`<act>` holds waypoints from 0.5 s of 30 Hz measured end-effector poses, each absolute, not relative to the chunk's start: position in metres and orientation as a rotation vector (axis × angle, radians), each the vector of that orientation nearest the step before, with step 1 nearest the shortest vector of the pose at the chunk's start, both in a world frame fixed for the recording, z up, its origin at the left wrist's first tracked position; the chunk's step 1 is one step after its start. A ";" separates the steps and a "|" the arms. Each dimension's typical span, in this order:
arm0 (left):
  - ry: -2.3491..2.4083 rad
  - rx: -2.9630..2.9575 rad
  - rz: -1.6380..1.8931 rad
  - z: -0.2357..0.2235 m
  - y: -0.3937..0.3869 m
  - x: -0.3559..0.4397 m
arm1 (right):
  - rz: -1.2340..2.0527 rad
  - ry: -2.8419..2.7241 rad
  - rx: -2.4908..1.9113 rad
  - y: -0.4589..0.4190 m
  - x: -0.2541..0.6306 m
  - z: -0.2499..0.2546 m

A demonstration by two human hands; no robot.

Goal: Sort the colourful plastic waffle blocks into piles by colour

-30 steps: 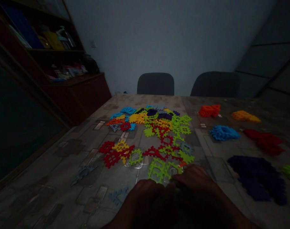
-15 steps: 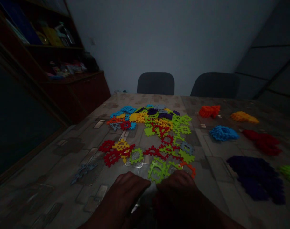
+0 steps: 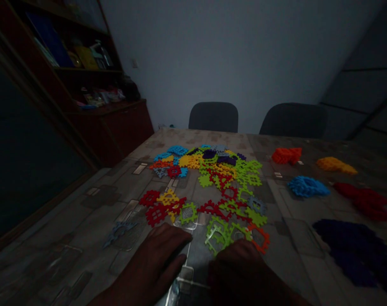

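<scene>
A heap of flat interlocking puzzle pieces (image 3: pixel 209 178) in mixed colours covers the middle of the patterned table (image 3: pixel 85 212). My left hand (image 3: pixel 155 263) lies on the table near its front edge, fingers stretched forward and flat, just short of a grey piece (image 3: pixel 188 212). My right hand (image 3: pixel 244 272) rests beside it with knuckles up and fingers curled under. It touches the near edge of a light green piece (image 3: pixel 220 233). The room is very dark, so what lies under the right hand is hidden.
Sorted piles lie on the right: orange (image 3: pixel 287 155), yellow (image 3: pixel 336 165), blue (image 3: pixel 308 186), red (image 3: pixel 365 199), dark purple (image 3: pixel 355 250). A lone grey piece (image 3: pixel 120 231) lies at the left. Two dark chairs (image 3: pixel 214 117) stand at the far edge. A wooden cabinet (image 3: pixel 110 123) stands left.
Both hands have drawn back toward me and apart. The left hand has flattened out on the table. An orange piece near the right hand is now uncovered. The view has shifted slightly.
</scene>
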State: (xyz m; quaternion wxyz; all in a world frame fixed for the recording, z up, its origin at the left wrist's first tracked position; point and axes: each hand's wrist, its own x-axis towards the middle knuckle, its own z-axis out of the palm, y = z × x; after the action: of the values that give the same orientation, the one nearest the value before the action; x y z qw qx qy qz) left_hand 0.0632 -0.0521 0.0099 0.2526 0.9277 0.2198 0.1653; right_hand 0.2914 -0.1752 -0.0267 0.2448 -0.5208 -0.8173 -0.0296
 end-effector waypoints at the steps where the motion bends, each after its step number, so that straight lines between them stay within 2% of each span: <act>1: 0.594 2.522 0.447 0.009 -0.052 0.062 | -0.083 -2.258 -1.417 -0.175 0.292 -0.027; 10: 0.595 2.602 0.447 0.021 -0.035 0.066 | -0.141 -2.332 -1.421 -0.169 0.289 -0.032; 15: 0.495 2.740 0.630 0.026 -0.023 0.076 | -0.055 -2.459 -1.367 -0.159 0.306 -0.038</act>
State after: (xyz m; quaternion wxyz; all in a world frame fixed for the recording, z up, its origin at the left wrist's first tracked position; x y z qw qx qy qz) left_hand 0.0760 -0.0233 0.0262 0.1427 0.9500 0.1715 0.2186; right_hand 0.3062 -0.1588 -0.0383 0.1630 -0.4792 -0.8622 -0.0192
